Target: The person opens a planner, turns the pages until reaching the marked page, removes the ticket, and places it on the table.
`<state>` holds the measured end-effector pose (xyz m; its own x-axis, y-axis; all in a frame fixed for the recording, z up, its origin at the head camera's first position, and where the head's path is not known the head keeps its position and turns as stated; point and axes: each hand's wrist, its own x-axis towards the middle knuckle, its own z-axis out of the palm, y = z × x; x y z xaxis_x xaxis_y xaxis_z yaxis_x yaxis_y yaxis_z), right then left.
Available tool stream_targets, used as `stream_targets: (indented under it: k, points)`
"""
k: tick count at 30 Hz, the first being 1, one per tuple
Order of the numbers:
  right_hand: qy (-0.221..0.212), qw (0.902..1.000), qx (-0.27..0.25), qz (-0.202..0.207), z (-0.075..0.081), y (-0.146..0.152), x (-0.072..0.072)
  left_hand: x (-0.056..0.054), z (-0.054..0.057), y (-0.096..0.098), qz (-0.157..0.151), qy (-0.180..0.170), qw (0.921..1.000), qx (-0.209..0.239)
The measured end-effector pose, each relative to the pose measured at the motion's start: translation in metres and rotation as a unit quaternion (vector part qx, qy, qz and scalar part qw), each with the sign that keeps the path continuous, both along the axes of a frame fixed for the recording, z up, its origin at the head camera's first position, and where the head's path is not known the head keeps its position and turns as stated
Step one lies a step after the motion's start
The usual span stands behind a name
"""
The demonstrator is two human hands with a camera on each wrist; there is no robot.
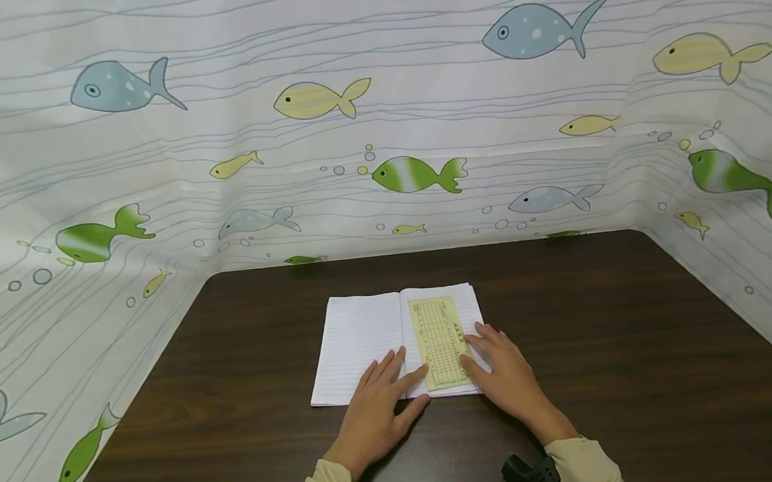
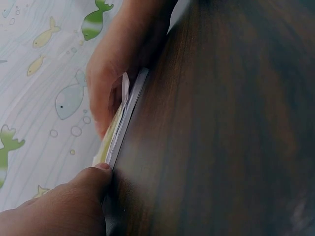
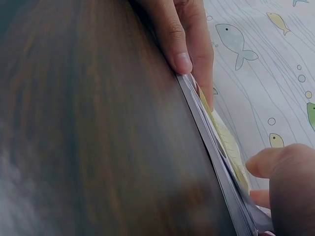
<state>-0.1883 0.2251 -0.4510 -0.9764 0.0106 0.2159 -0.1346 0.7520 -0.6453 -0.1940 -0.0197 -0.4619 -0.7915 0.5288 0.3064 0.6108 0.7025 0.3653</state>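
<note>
An open notebook (image 1: 364,339) with lined white pages lies on the dark wooden table. On its right page rests a yellow printed slip of paper (image 1: 439,342) with a grid. My left hand (image 1: 381,413) lies over the notebook's lower edge near the middle fold, fingers spread, index fingertip at the slip's left side. My right hand (image 1: 508,374) rests on the right page, thumb and fingertips at the slip's right edge. In the right wrist view, the notebook's page edges (image 3: 216,147) show side-on beneath the slip (image 3: 226,140), with the left thumb at the near edge.
The table (image 1: 239,445) has dark wood grain. A white curtain (image 1: 318,44) printed with fish surrounds its back and sides. Black wrist devices (image 1: 532,476) sit under the beige sleeves (image 1: 586,466).
</note>
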Motion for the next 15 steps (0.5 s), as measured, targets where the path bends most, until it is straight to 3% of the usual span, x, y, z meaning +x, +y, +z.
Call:
stream_targets:
  k: [15]
  points:
    - [-0.028, 0.9993, -0.016, -0.017, 0.0045, -0.0016, 0.0004, -0.0007, -0.0014, 0.0008, 0.003, -0.005, 1.0, -0.005]
